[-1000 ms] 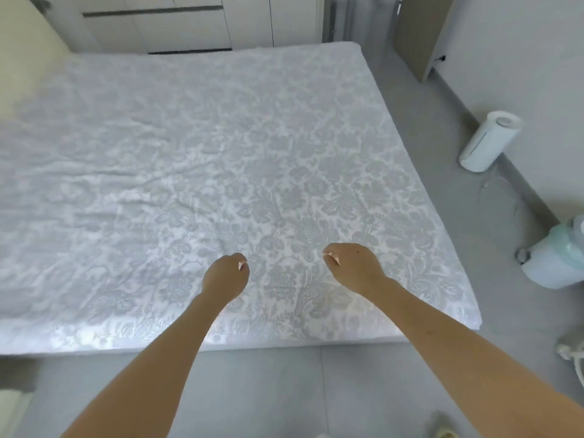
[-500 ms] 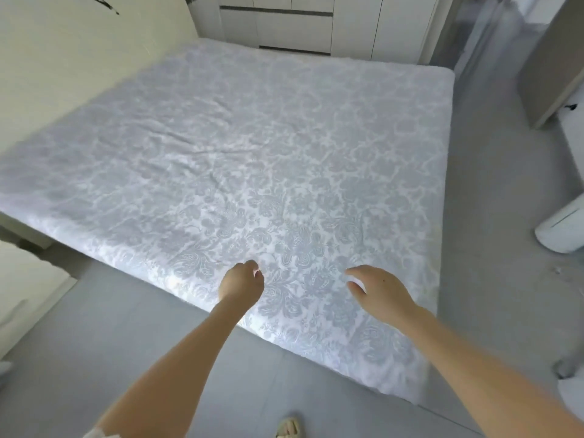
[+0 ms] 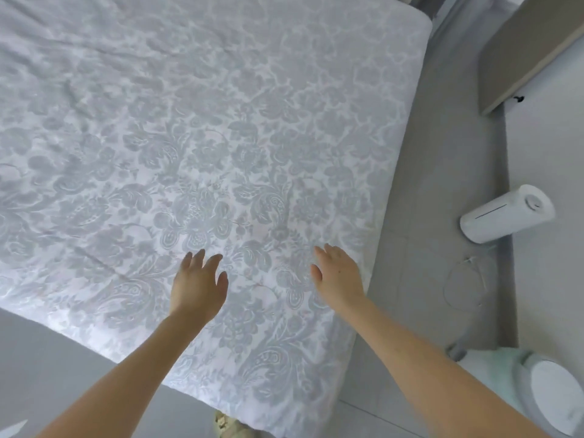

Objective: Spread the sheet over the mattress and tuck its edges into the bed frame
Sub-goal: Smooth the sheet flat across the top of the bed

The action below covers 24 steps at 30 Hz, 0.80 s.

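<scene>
The pale grey-and-white floral fabric sheet lies spread over the mattress right to its near edge and right-hand corner, with a few creases left. A second ago both hands were curled. Now the left hand and right hand reach flat over the sheet near that corner, fingers straight and released, grasping nothing. That suggests smoothing, with tucking not yet begun. Whether the palms press on the cloth, I cannot tell.

Pale floral sheet spread flat over the mattress.
It is white with a grey-blue damask pattern and covers the whole top, lightly creased toward the left and far side. Its edges fold down over the near corner and right side, hiding the mattress underneath.
</scene>
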Motion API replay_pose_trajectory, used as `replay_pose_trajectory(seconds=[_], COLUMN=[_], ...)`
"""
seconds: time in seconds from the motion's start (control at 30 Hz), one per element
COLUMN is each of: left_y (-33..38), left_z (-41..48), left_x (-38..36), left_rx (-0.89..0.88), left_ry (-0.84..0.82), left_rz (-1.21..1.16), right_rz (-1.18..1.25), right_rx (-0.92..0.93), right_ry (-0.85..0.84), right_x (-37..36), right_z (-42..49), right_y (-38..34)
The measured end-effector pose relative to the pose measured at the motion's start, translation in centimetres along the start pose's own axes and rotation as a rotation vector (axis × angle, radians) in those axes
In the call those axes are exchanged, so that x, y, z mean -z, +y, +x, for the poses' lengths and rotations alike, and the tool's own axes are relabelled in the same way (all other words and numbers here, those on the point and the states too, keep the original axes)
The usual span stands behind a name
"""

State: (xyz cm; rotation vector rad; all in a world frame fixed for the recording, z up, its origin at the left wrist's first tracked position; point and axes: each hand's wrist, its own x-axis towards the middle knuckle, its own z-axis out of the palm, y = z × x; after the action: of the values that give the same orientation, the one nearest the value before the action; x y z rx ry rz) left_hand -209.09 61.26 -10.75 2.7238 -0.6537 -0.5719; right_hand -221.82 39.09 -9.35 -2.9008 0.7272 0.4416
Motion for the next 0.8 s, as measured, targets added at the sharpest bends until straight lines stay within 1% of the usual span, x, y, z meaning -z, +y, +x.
replay_pose_trajectory(seconds=[0.03,0.1,0.17,0.2,0.23,0.3,0.37,0.4,0.47,0.5,0.53,0.57,0.63,0.67,0.7,0.73,0.77,0.8], left_y=[0.8,2.6,4.7,5.7,6.9,9.3,11.6,12.4,13.7,13.9,13.9,13.6,12.9,12.4,11.9,11.3,10.5,9.6], left_z=[0.5,1.9,3.6,4.1,4.1,1.8,-3.8,-6.6,-11.3,-13.0,-14.1,-14.6,-14.6,-14.3,-14.1,-13.8,-13.8,-13.8], left_x=[-1.4,-4.2,-7.1,-8.7,-10.6,-14.8,-18.6,-19.6,-20.0,-19.8,-19.5,-19.0,-18.0,-17.6,-17.0,-16.3,-15.7,-15.3], left_rx=[-0.017,-0.035,-0.001,0.031,0.056,0.04,-0.07,-0.136,-0.249,-0.3,-0.335,-0.352,-0.369,-0.341,-0.254,-0.145,-0.035,0.046], left_ry=[0.009,0.033,0.052,0.054,0.051,0.017,-0.024,-0.037,-0.111,-0.16,-0.199,-0.22,-0.155,-0.095,-0.084,-0.076,-0.074,-0.092], left_rz=[0.01,0.043,0.078,0.092,0.112,0.185,0.204,0.186,0.206,0.244,0.271,0.28,0.287,0.297,0.29,0.262,0.239,0.226], right_rz=[-0.042,-0.106,-0.159,-0.198,-0.227,-0.163,-0.013,0.063,0.212,0.21,0.175,0.157,0.239,0.327,0.448,0.549,0.574,0.516], right_rx=[0.022,0.158,0.298,0.326,0.303,0.149,0.014,-0.03,-0.099,-0.097,-0.063,-0.035,-0.095,-0.157,-0.229,-0.286,-0.304,-0.273], right_ry=[-0.011,-0.001,0.015,0.021,0.025,0.067,0.089,0.047,-0.172,-0.256,-0.252,-0.175,0.03,0.068,0.055,-0.005,-0.097,-0.187], right_x=[-1.4,-3.9,-5.8,-6.7,-7.8,-10.3,-12.6,-13.1,-12.5,-11.9,-11.1,-10.3,-8.0,-7.0,-6.5,-6.6,-7.0,-8.3], right_z=[1.3,4.4,8.0,9.7,10.9,9.9,3.7,-0.1,-6.9,-8.8,-9.4,-8.2,-3.2,-0.3,2.2,3.7,3.7,2.2], right_y=[-0.2,-1.5,-2.8,-2.6,-1.6,2.1,6.2,8.1,11.0,12.1,12.9,13.3,13.0,12.8,12.4,11.8,10.8,9.9])
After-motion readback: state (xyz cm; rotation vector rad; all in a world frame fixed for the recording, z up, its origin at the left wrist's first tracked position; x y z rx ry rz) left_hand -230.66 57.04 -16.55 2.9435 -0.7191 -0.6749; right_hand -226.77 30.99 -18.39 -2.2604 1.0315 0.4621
